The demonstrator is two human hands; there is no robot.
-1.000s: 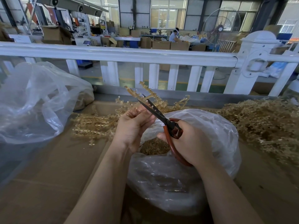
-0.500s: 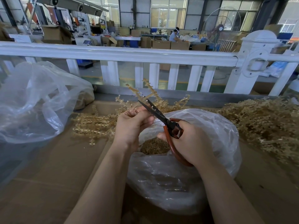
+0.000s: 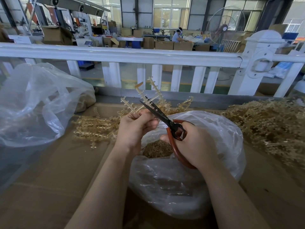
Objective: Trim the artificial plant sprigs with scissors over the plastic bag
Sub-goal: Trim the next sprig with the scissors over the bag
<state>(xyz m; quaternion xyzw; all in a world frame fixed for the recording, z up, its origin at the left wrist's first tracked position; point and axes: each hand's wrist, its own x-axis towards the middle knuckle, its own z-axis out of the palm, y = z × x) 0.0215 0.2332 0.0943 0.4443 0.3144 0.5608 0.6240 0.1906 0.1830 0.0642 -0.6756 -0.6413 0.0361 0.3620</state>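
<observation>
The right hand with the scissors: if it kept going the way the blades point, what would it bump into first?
Probably the pale beige plastic sprig pinched in the left hand. The right hand aims the red-handled black scissors up-left at it; depth is unclear.

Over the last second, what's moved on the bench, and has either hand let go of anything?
The left hand has raised and turned the sprig, so its branches stand higher against the white fence. The scissors have stayed at it, blades slightly apart. Neither hand let go: the right hand keeps its grip on the handles. The plastic bag and the piles of sprigs are unchanged.
</observation>
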